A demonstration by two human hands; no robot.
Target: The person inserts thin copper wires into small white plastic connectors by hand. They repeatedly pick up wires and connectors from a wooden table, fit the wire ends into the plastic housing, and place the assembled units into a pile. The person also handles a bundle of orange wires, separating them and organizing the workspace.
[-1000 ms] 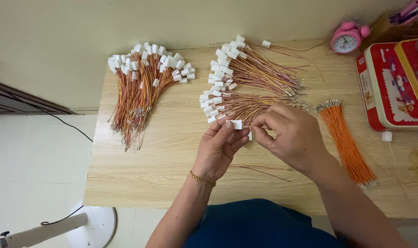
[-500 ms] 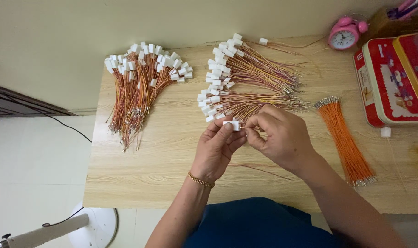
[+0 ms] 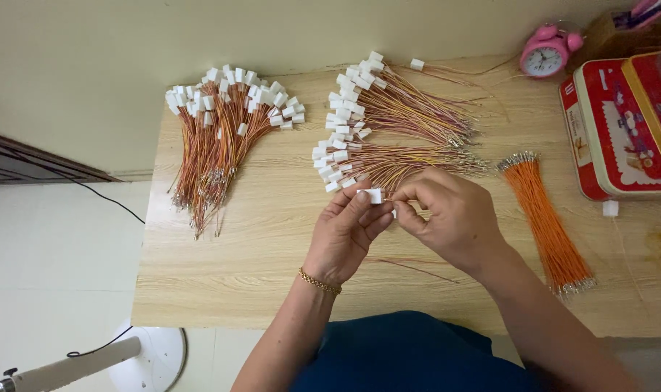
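The wooden table (image 3: 258, 239) serves as the landmark. Above its middle, near the front edge, the left hand (image 3: 345, 236) pinches a small white plastic connector (image 3: 372, 194) between the thumb and the curled fingertips; the palm faces up and the fingers are half closed around the piece. A thin gold bracelet (image 3: 319, 281) circles that wrist.

The right hand (image 3: 450, 218) meets it from the right side of the table, its fingers bunched together and closed at the tips just beside the connector, touching its right end. Whatever it grips there is too small to make out; it may be a thin wire.

Just behind the hands, toward the table's back edge, lies a heap of finished wire leads with white connectors (image 3: 388, 131), their plugs fanned to the left. At the table's back left corner sits a second fanned bundle of the same leads (image 3: 218, 138). Right of the hands, a bunch of bare orange wires (image 3: 548, 221) lies slanted across the top. At the table's right edge stands a red tin box (image 3: 621, 131), with a pink alarm clock (image 3: 545, 54) behind it and one loose white connector (image 3: 611, 208) in front of it.
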